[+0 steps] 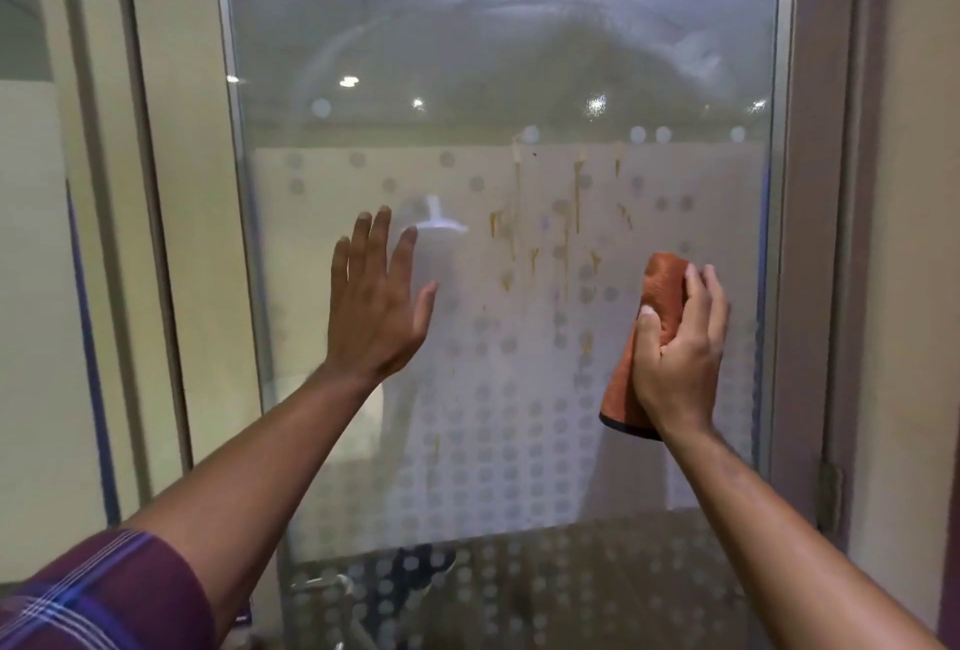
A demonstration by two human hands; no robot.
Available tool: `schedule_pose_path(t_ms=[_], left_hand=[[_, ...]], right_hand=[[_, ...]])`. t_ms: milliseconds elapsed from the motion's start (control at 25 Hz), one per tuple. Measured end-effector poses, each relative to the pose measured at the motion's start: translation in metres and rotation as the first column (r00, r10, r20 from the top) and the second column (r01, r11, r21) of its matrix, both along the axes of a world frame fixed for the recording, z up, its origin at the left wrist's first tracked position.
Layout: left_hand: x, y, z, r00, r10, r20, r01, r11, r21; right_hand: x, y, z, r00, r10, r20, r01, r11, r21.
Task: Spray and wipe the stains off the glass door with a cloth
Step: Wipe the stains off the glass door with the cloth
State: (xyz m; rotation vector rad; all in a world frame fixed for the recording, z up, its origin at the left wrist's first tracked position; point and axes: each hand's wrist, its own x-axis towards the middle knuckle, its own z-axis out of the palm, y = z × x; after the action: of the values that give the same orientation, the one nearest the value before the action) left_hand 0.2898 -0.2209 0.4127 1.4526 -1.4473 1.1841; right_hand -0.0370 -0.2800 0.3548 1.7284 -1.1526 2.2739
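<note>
frosted glass door is showing orange stains; we are clamping right hand fingers on the cloth, left hand spread apart, wiping barely begun.

The glass door stood upright and carried brown drip stains across its dotted frosted band; its metal frame ran beside.
</note>
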Motion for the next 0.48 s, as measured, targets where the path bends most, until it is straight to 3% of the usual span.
schedule_pose_path(t_ms=[240,400,480], left_hand=[[0.016,-0.041,-0.017,0.999,0.039,0.030,-0.036,0.996,-0.080],[0.025,-0.061,-0.022,0.995,0.081,0.055,-0.071,0.983,-0.169],[0.027,-0.065,-0.023,0.994,0.090,0.064,-0.076,0.979,-0.187]], right_hand=[[0.015,-0.064,-0.007,0.961,-0.152,-0.230,0.183,0.976,0.120],[0.042,-0.086,-0.042,0.953,-0.195,-0.234,0.197,0.980,-0.013],[0.061,-0.085,-0.061,0.929,-0.204,-0.308,0.187,0.979,-0.083]])
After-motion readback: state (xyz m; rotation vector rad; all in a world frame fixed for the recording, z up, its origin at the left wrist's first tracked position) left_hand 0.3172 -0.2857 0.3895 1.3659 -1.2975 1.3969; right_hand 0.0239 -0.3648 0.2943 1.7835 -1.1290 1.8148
